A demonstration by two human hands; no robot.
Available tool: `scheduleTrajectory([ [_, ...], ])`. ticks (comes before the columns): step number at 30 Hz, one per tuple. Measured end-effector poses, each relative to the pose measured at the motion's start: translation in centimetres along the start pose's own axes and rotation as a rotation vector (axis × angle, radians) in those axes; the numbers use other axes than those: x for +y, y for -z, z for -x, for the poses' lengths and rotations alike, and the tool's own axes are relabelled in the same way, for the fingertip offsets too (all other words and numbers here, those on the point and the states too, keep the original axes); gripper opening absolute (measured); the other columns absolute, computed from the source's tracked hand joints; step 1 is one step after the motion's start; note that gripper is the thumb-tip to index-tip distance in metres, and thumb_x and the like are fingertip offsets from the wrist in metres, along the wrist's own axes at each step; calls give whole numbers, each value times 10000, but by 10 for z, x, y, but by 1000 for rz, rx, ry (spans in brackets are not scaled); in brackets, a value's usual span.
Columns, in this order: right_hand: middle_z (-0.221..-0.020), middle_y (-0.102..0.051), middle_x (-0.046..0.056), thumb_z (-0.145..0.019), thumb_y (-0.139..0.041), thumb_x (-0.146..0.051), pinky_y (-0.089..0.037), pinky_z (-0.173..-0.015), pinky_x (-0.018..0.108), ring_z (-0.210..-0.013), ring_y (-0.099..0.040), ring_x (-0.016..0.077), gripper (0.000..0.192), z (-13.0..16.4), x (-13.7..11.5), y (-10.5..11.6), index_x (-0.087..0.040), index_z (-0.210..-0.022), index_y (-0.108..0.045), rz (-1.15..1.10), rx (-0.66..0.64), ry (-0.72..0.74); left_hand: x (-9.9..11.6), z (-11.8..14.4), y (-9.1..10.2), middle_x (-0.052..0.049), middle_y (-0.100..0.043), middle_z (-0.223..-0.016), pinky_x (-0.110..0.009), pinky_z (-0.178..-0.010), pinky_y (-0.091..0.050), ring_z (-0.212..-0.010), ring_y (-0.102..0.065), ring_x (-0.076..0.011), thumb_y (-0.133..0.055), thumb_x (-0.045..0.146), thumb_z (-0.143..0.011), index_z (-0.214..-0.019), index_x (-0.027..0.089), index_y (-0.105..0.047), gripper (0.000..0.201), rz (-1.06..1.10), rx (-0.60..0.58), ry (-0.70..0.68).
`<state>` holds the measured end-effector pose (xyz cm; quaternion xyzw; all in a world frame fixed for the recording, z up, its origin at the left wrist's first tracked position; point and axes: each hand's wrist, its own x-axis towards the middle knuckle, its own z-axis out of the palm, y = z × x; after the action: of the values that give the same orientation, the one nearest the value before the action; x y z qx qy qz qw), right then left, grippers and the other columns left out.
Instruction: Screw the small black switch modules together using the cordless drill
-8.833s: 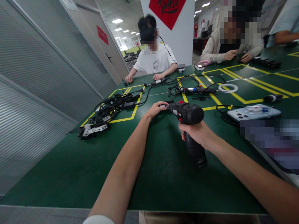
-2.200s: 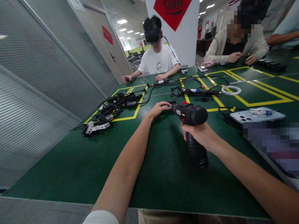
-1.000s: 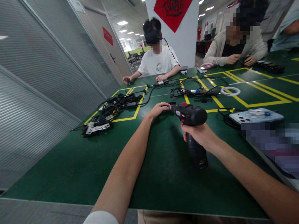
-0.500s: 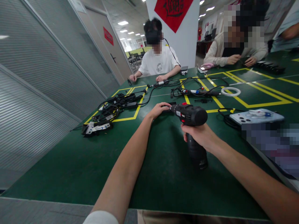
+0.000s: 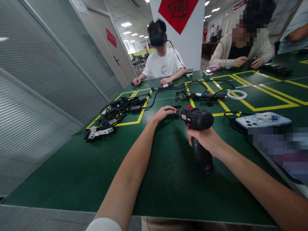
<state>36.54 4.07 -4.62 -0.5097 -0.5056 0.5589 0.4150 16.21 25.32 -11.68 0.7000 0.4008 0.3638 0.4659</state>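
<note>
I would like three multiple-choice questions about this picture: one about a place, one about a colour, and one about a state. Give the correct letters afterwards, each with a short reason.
1. Where does the white ring lie?
A. on the green table, beyond the drill
B. on the phone
C. on the floor

2. What colour are the lines marked on the table?
A. white
B. yellow
C. red

3. How does the right hand hold the drill?
A. it hovers above it, fingers spread
B. it is closed around the handle
C. it rests flat on the table

Answers:
1 A: the ring lies flat on the table top, farther away than the drill.
2 B: the marked boxes are yellow on green.
3 B: the fingers wrap the black handle, while the left hand is at the drill's front tip.
</note>
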Motion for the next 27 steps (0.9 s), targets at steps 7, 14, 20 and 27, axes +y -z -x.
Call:
scheduleTrajectory([
  [7,-498,-590,16,-717,-621,-232,-400,-473,281,-458,-538,154,67,0,2,1,-169,-740,-610,25,-4,19,-1,0,1,-47,-713,-990,-358,-978,-414,-933,-612,-187,-708,321,-667,-953,187,-736,317,-23,-4,-13],
  [14,-483,-585,19,-708,-622,-236,-398,-469,277,-449,-541,153,74,-1,2,0,-165,-708,-601,33,14,15,-5,-3,1,-43,-709,-966,-349,-957,-419,-905,-610,-178,-718,320,-666,-958,179,-734,324,-9,1,-8],
  [20,-492,-590,16,-705,-624,-229,-407,-473,276,-456,-544,153,69,-2,2,0,-169,-730,-601,9,1,17,-3,-1,1,-49,-711,-971,-350,-944,-425,-900,-610,-182,-722,315,-658,-959,175,-735,332,8,0,0],
  [27,-497,-589,19,-699,-625,-221,-413,-475,277,-465,-548,156,70,-1,1,0,-168,-740,-604,10,3,-2,-5,-1,2,-53,-704,-976,-342,-924,-429,-885,-608,-176,-718,307,-657,-976,169,-730,348,33,-13,2],
])
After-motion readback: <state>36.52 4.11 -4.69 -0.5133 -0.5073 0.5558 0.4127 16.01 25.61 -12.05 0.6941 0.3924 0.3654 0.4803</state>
